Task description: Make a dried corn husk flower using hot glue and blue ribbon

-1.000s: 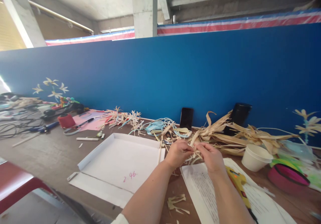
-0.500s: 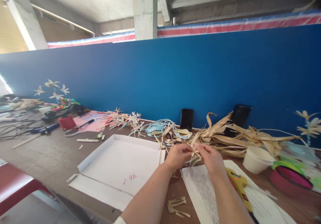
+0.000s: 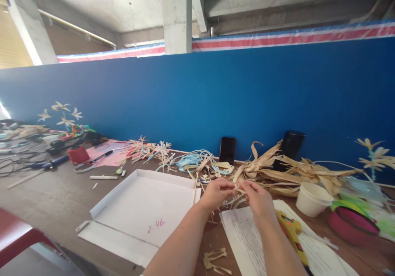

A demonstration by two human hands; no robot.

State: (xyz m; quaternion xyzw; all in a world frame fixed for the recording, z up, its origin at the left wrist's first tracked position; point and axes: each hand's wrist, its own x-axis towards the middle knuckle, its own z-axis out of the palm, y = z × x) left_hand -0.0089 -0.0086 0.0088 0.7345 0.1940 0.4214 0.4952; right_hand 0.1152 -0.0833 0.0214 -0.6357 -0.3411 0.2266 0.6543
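Observation:
My left hand and my right hand meet above the brown table, both pinched on a small bundle of dried husk strips held between them. The fingers of both hands are curled tight on the strips. Behind the hands lies a large pile of dried corn husks. A printed paper sheet lies under my right forearm, and a yellow glue gun rests on it, partly hidden by the arm.
A flat white cardboard tray lies left of the hands. A white paper cup, a pink bowl, a phone and a black cylinder stand by the blue partition. Husk flowers, scissors and cables crowd the far left. Cut husk scraps lie near the table edge.
Both hands stay pinched on the husk strips, fingers shifting slightly. The camera view has tilted a little, moving the scene slightly leftward.

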